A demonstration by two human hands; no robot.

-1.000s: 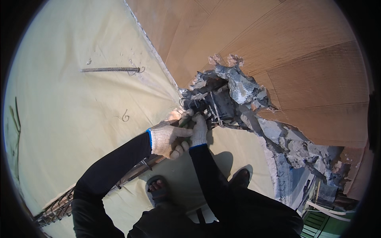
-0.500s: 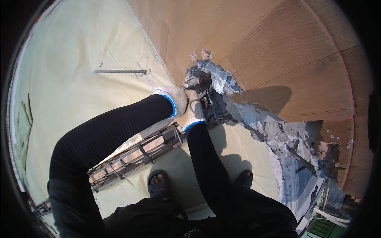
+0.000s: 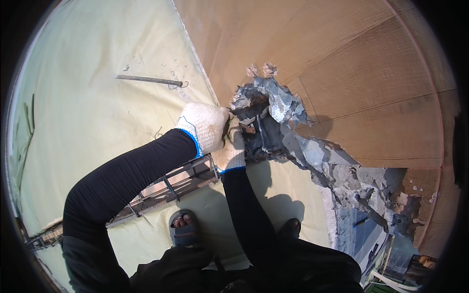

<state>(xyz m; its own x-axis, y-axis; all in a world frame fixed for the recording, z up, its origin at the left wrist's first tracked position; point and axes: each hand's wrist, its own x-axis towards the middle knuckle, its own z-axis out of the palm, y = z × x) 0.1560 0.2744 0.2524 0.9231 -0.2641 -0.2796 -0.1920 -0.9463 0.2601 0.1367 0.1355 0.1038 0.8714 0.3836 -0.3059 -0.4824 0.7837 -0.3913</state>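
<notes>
Both hands wear white knit gloves, left hand (image 3: 205,126) and right hand (image 3: 230,154), with blue cuffs behind the fingers. Long black sleeves. Grey sandal (image 3: 184,230).

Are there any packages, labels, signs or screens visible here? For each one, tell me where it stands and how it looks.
None: no package, label, sign or screen shows.
What is there: both gloved hands, left hand and right hand, at the broken grey concrete by the brown plywood wall.
A steel rebar cage lies on the pale floor.
</notes>
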